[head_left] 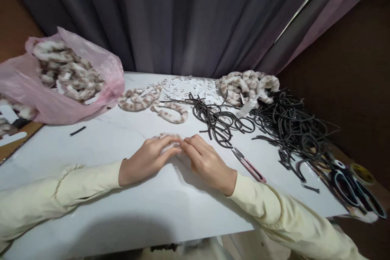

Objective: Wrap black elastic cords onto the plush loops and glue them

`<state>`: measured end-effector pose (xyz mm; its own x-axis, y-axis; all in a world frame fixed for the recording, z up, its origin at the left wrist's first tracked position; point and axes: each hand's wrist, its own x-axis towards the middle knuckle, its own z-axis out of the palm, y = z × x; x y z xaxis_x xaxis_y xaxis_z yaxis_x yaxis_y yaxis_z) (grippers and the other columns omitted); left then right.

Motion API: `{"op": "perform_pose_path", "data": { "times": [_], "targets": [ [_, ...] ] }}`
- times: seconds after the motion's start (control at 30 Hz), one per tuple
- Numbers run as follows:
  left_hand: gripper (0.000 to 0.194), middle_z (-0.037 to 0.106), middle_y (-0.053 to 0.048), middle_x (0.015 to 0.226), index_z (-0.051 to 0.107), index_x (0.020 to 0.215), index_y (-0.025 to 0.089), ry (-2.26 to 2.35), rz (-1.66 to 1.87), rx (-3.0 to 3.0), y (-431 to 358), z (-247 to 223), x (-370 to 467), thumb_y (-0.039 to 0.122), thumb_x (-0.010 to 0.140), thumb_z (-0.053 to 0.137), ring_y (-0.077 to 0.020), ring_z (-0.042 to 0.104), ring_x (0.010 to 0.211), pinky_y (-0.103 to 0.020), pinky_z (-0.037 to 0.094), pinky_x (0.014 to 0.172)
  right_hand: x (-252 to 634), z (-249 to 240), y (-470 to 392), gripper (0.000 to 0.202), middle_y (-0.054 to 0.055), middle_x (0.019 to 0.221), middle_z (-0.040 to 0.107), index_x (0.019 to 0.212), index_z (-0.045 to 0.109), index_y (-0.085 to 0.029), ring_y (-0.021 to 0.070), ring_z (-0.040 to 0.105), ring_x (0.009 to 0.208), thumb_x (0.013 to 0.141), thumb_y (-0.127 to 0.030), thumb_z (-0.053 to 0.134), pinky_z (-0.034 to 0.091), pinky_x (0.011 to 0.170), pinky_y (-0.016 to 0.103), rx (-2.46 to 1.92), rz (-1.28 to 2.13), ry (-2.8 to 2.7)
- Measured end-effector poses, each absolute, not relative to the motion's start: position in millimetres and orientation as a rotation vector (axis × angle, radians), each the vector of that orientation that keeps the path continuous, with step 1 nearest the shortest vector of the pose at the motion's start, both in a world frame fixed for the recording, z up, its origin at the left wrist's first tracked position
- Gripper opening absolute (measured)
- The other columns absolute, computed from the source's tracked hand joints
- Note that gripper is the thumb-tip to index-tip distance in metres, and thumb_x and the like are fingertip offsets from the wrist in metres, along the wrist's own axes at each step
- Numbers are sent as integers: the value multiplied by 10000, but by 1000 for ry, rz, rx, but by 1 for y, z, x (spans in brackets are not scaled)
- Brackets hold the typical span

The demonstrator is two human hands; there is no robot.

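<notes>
My left hand and my right hand meet over the middle of the table. Between them is a furry white-and-brown strip, curved and mostly covered by my fingers. The left hand grips it with thumb and fingers. At its right end my right fingers are pinched together; what exactly lies in that pinch is hidden. Just beyond my hands rests a curved furry strip, with a furry loop to its left. Thread snips with pink handles lie right of my right hand.
A pink plastic bag full of furry pieces stands at the left. Loose black cords and a larger black cord heap spread rightward. Behind are scattered white tags and a furry pile. Dark-handled scissors sit at the right edge.
</notes>
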<state>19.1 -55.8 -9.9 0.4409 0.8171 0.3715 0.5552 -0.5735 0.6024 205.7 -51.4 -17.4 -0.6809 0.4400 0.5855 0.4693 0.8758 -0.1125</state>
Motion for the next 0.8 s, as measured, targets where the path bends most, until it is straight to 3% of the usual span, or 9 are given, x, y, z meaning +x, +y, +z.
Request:
{"op": "perform_pose_path", "data": {
  "times": [0.17, 0.47, 0.7, 0.8],
  "targets": [
    [199, 715, -12, 845, 651, 912, 168, 1153, 943, 2221, -58, -7, 21, 271, 873, 485, -127, 649, 701, -193, 484, 692, 206, -18, -51, 219, 151, 897, 570, 1008, 523, -65, 214, 467, 820, 913, -68, 326, 488, 688, 350, -658, 3, -2401],
    [218, 699, -4, 781, 682, 838, 160, 1174, 794, 1961, -58, -2, 19, 312, 846, 526, -136, 607, 676, -208, 426, 613, 205, -15, -51, 203, 146, 899, 586, 1052, 494, -72, 214, 497, 841, 921, -81, 340, 490, 712, 353, -679, 49, -2358],
    [239, 677, -26, 836, 668, 831, 140, 1089, 736, 1793, -54, 2, 18, 321, 847, 513, -138, 578, 747, -210, 407, 669, 207, -12, -53, 212, 155, 946, 585, 1019, 517, -83, 212, 489, 829, 902, -63, 341, 475, 692, 336, -644, 37, -2365],
    [221, 621, -3, 724, 649, 791, 139, 1017, 694, 1703, -52, 0, 17, 309, 845, 518, -106, 520, 665, -200, 376, 614, 207, -14, -52, 222, 145, 920, 587, 985, 528, -89, 207, 477, 799, 870, -27, 348, 467, 681, 336, -647, 101, -2352]
  ]
}}
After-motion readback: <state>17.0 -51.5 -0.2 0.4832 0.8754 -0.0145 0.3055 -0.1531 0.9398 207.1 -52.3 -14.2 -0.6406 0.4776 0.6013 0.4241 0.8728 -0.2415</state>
